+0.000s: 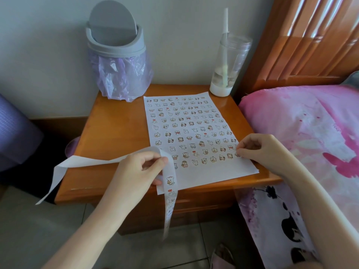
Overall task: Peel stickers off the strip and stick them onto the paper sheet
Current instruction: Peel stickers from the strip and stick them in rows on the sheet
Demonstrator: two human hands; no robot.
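Note:
A white paper sheet point(209, 173) lies on the wooden nightstand point(116, 123), covered with rows of several small cartoon stickers. My left hand point(139, 171) holds the long white sticker strip point(171, 183) at the sheet's near left corner. One end of the strip hangs down past the table front with stickers on it; the bare end trails off to the left. My right hand point(260, 150) has its fingers curled, with the fingertips pressing a sticker point(238, 154) down at the sheet's right edge.
A grey swing-lid bin point(116, 45) with a purple bag stands at the back left of the nightstand. A clear bottle point(229, 65) with a straw stands at the back right. A bed with pink bedding point(310, 133) borders the right side.

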